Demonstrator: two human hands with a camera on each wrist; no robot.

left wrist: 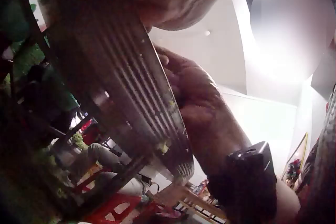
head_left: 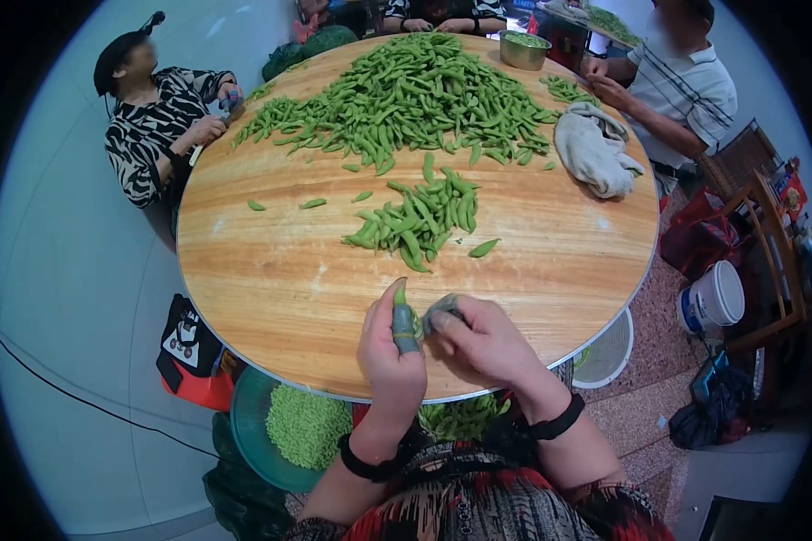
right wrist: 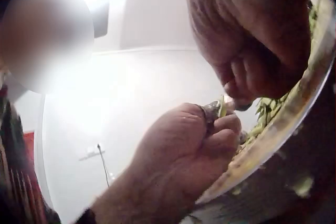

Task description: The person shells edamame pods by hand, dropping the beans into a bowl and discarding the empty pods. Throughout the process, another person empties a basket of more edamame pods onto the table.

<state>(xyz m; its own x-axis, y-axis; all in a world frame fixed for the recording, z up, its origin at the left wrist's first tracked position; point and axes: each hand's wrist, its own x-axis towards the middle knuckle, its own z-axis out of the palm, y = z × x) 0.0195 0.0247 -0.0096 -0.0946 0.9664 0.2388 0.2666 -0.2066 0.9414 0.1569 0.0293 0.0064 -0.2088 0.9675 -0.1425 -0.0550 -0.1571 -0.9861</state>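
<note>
Lower centre, the left hand pinches a slim green bean pod against its grey-wrapped thumb. Just beside it, the right hand has its fingers curled in; whether they grip anything, I can't tell from here. Mid-frame, a small heap of green pods lies on the round pale-wood table.

Bare worktop stretches left and right of the small pod cluster, so a hand could pass low on either side, skirting a few loose pods on the left. The high pod heap bars the far middle; a crumpled cloth and a metal bowl hem in its right side. The cluster lies just beyond the left fingers.
</note>
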